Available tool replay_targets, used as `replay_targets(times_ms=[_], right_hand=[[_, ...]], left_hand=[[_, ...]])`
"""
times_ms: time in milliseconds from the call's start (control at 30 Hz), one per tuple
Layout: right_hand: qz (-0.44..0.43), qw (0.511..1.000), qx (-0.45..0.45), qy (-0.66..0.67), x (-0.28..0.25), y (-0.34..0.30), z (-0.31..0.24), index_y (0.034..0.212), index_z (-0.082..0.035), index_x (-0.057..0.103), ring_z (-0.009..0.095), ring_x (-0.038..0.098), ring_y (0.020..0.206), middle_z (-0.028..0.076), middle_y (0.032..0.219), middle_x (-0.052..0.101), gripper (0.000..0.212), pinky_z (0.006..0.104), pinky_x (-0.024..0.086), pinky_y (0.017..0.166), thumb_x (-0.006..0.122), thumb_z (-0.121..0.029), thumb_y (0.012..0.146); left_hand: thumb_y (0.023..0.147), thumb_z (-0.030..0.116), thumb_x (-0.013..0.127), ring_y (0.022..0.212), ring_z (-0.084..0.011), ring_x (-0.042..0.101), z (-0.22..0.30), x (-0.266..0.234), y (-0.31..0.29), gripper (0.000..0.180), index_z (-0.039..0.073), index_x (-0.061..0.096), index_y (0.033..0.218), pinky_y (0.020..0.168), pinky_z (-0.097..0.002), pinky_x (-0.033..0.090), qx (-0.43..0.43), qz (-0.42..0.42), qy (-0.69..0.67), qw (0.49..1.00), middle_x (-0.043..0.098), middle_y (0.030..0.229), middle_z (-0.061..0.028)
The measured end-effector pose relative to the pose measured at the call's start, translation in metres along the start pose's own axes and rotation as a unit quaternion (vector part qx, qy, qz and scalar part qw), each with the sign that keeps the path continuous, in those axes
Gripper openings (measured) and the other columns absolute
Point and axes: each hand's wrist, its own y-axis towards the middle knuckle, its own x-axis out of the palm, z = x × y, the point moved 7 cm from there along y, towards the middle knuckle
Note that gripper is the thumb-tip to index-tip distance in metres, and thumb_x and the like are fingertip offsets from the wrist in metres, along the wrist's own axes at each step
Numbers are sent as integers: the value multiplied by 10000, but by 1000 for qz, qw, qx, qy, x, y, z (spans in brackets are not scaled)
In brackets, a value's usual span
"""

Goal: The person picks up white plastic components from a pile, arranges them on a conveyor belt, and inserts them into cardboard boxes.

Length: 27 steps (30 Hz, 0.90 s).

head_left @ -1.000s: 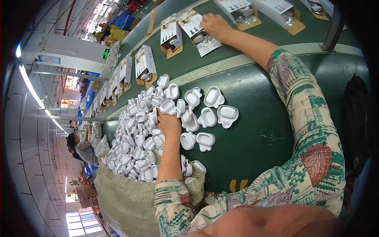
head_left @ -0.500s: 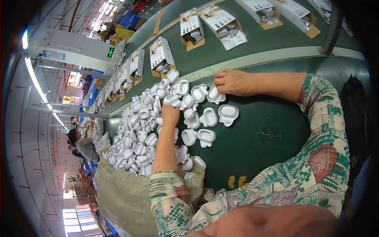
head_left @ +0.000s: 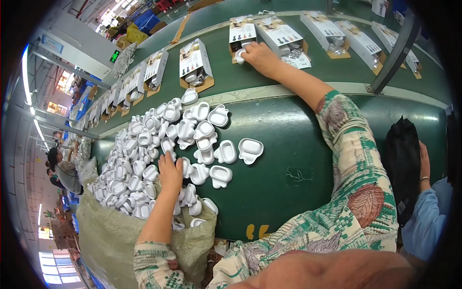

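My right hand [head_left: 262, 59] is closed on a white plastic piece [head_left: 239, 56], a shallow rounded cup with a lobed edge. It holds the piece at the near, open end of a printed white carton [head_left: 242, 30] on the green conveyor belt. My left hand [head_left: 171, 173] rests at the right side of a heap of similar white pieces [head_left: 139, 139], fingers stretched over them and thumb apart. Several loose pieces, one of them a white cup [head_left: 250, 150], lie right of the heap on the dark green table [head_left: 284, 202].
More open cartons stand along the belt, such as a carton [head_left: 195, 60] left of my right hand. A pale rail [head_left: 284, 90] divides belt and table; a metal post [head_left: 392, 58] rises at right. A woven sack [head_left: 115, 241] lies below the heap. A blue-sleeved person [head_left: 426, 216] sits beside a black bag [head_left: 403, 168].
My right hand has carried a white piece from the table across the rail to a carton. My left hand has drawn back toward me along the heap. A blue-sleeved person now shows at right.
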Motion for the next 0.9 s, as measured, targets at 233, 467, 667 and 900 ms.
replay_targets(times_ms=[233,467,667,900], right_hand=[[-17,992,93,-80,24,0,50,895,-136,610,226,584,882,56,880,599,142,372,443,688,521,-152,785],[-38,978,169,-113,24,-15,94,880,-107,625,248,588,904,78,903,609,132,403,456,714,541,-133,782],[37,973,185,-131,-8,-19,92,857,-87,605,250,583,853,83,886,583,118,396,473,672,557,-107,751],[-67,948,-117,288,-48,-31,-115,935,-57,569,276,530,974,108,1014,546,349,365,443,822,738,-168,650]], left_hand=[[894,419,446,1282,-395,291,56,21,31,550,104,366,1339,945,-638,280,-10,51,-62,997,331,1384,-188],[897,401,433,1265,-380,323,69,25,41,516,105,405,1319,972,-574,294,3,74,-74,994,363,1364,-193],[897,392,435,1215,-377,381,68,23,43,493,102,434,1295,940,-541,342,20,101,-54,993,411,1321,-190],[893,396,441,1216,-359,386,69,18,43,496,98,443,1290,948,-523,337,16,106,-58,993,420,1318,-189]])
